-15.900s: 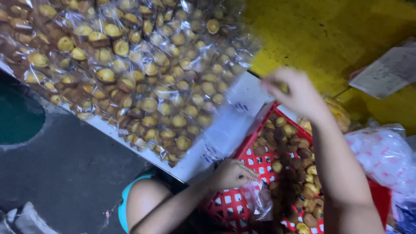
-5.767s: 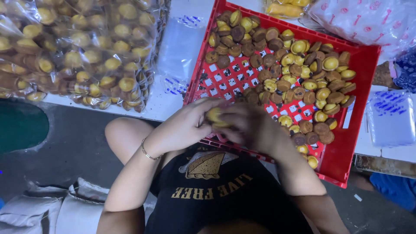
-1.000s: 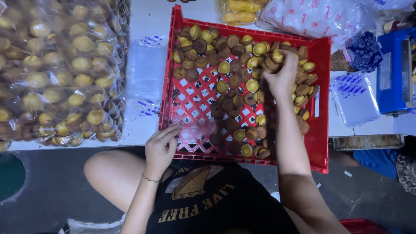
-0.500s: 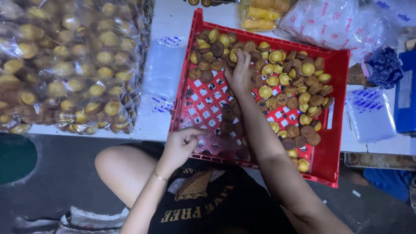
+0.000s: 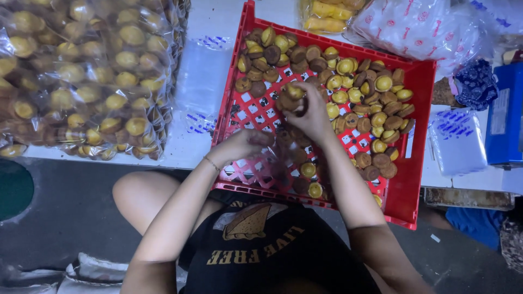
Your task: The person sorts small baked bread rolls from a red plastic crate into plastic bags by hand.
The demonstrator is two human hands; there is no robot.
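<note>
Fingers [image 5: 297, 95] of the right hand [image 5: 310, 111] are now closed round a few small brown cakes [image 5: 287, 100] at mid-frame over the red crate [image 5: 419, 136], having drawn back from its far rim half a second ago, while the left hand [image 5: 245, 146] pinches open a thin clear bag [image 5: 278, 163] just beside them, so bagging looks underway. Big clear sacks of yellow cakes [image 5: 87, 76] fill the upper left, flat blue-printed pouches [image 5: 201, 81] lie between, and a blue box [image 5: 504, 114] sits at the right edge

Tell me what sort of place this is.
Likely a small bakery packing station: a red crate of small cakes, a pile of bagged cakes, and empty clear bags on the table.
</note>
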